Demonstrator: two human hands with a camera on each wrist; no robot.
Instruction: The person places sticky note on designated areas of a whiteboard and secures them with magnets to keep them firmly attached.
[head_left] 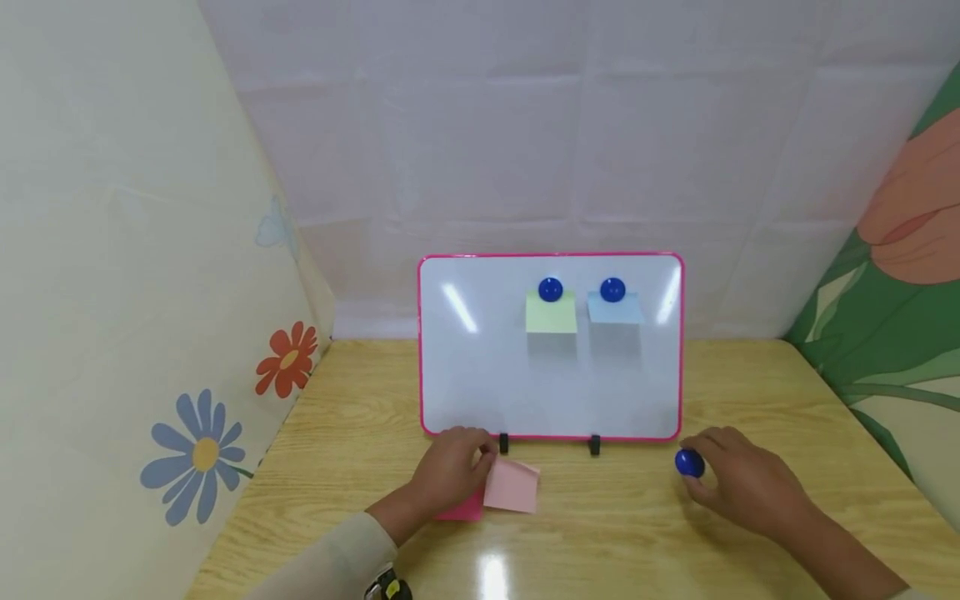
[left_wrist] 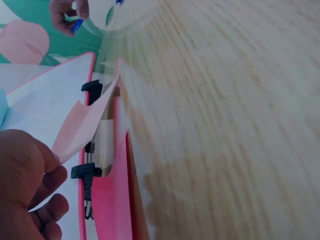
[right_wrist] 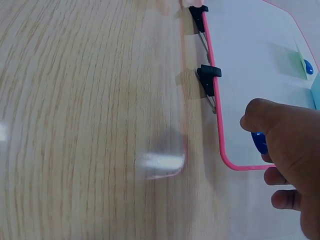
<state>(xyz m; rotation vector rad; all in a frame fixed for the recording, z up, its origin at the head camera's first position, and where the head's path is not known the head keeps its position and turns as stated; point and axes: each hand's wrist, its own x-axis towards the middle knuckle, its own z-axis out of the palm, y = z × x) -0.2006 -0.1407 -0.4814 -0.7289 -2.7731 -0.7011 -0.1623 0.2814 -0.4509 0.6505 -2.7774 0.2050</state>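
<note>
My left hand [head_left: 455, 468] pinches a corner of a light pink sticky note [head_left: 512, 486], lifted off the table in the left wrist view. Below that hand a bright pink sticky note [left_wrist: 114, 195] lies on the table, partly covered in the head view. Between the thumb and fingers of my right hand [head_left: 750, 483] is a round blue magnet [head_left: 689, 462], held just off the whiteboard's lower right corner. The pink-framed whiteboard [head_left: 472, 367] bears a green note [head_left: 551, 317] and a blue note [head_left: 615, 309], each under a blue magnet.
Two black clips [head_left: 595, 445] support the whiteboard's lower edge on the wooden table [head_left: 600, 542]. A pale cloth wall [head_left: 480, 150] stands behind it. Flower-printed panels [head_left: 112, 292] flank the table on both sides.
</note>
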